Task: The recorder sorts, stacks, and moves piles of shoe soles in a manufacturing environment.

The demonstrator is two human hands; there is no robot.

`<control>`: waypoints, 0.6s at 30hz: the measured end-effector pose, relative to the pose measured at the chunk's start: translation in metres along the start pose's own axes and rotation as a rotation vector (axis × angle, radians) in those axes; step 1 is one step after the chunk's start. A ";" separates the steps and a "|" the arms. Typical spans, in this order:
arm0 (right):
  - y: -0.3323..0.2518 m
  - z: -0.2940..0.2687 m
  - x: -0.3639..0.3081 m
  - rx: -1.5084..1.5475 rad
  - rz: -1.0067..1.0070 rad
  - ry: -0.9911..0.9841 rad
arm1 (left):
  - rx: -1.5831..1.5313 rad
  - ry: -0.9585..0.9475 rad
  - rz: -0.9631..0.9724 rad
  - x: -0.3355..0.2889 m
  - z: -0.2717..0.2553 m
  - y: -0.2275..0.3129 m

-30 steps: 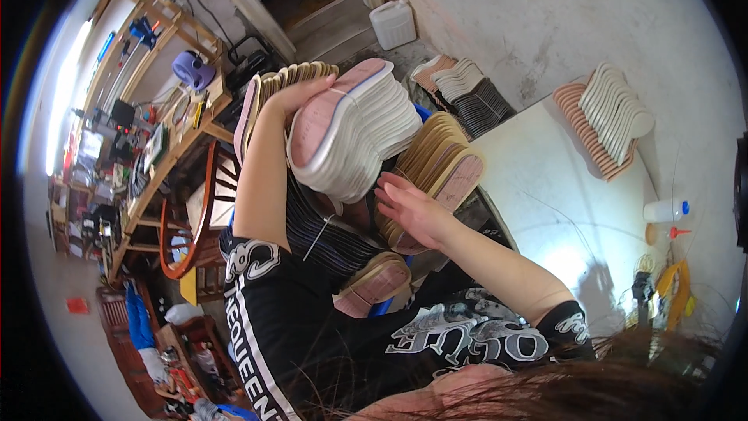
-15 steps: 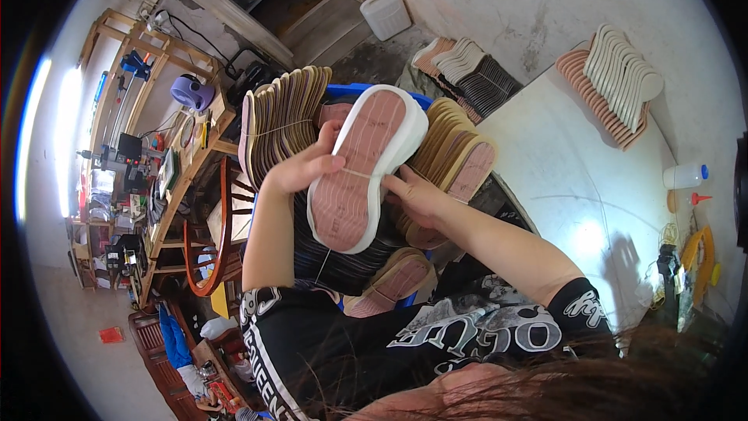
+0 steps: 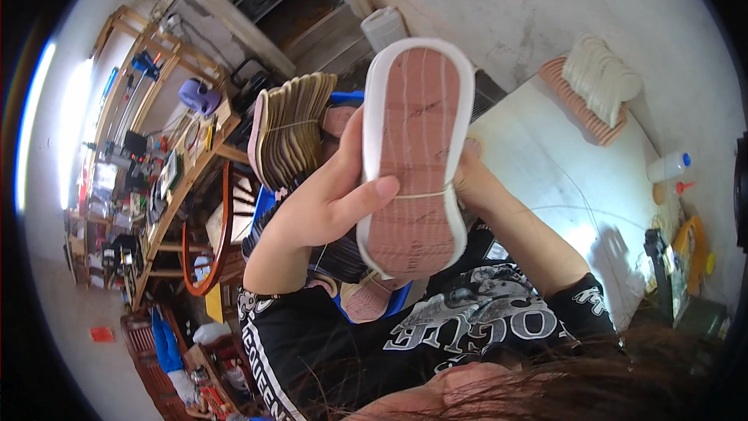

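Observation:
Held up close is a bundle of shoe soles (image 3: 421, 125), pinkish-brown on the facing side with white edges and a thin tie round its narrow middle. My left hand (image 3: 331, 203) grips its left edge, thumb lying over the face beside the tie. From the right, my right hand (image 3: 471, 175) holds the opposite edge; most of its fingers are hidden behind the bundle. Beneath is a blue bin (image 3: 347, 97) with more tied soles: a yellowish-brown bundle (image 3: 292, 132) at the left and a pink bundle (image 3: 366, 300) near my body.
A white table (image 3: 538, 140) stands to the right, bearing white soles (image 3: 600, 74) on peach ones (image 3: 580, 105). Beyond are a bottle with a blue cap (image 3: 668, 166) and a white jug (image 3: 384, 29). At left are a cluttered wooden workbench (image 3: 191, 175) and a red-brown chair (image 3: 226, 242).
The bundle of shoe soles has come up closer to me and rightward, and now stands more upright. Both hands moved with it, and the right one is now more hidden behind it.

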State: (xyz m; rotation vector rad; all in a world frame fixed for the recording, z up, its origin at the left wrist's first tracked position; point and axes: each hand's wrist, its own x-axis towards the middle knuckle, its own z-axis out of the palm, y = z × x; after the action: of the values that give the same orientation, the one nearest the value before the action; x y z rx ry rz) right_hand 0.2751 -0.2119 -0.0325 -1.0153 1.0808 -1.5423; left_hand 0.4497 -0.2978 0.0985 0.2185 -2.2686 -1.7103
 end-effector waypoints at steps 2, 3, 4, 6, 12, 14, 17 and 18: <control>-0.017 -0.016 -0.017 -0.201 -0.116 0.195 | 0.017 -0.041 0.044 0.017 0.015 0.004; -0.016 -0.034 -0.025 -0.347 -0.186 0.415 | -0.059 -0.094 0.071 0.034 0.025 -0.002; -0.022 -0.052 -0.041 -0.373 -0.198 0.466 | -0.137 -0.152 0.096 0.051 0.034 -0.011; -0.043 -0.071 -0.076 -0.363 -0.192 0.564 | -0.219 -0.250 0.137 0.075 0.053 -0.039; -0.069 -0.098 -0.186 -0.688 0.088 0.891 | -0.559 -0.483 -0.040 0.134 0.132 -0.101; -0.061 -0.108 -0.213 -0.717 0.211 0.989 | -0.663 -0.504 -0.189 0.150 0.158 -0.112; -0.060 -0.114 -0.234 -0.776 0.308 1.001 | -0.584 -0.493 -0.304 0.170 0.176 -0.147; -0.061 -0.116 -0.238 -0.809 0.387 0.993 | -0.544 -0.524 -0.345 0.177 0.179 -0.165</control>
State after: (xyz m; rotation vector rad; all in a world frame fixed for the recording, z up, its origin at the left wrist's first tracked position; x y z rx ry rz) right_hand 0.1965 0.0481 -0.0285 -0.3959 2.5577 -1.2639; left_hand 0.2162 -0.2331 -0.0796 0.0413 -2.0430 -2.7629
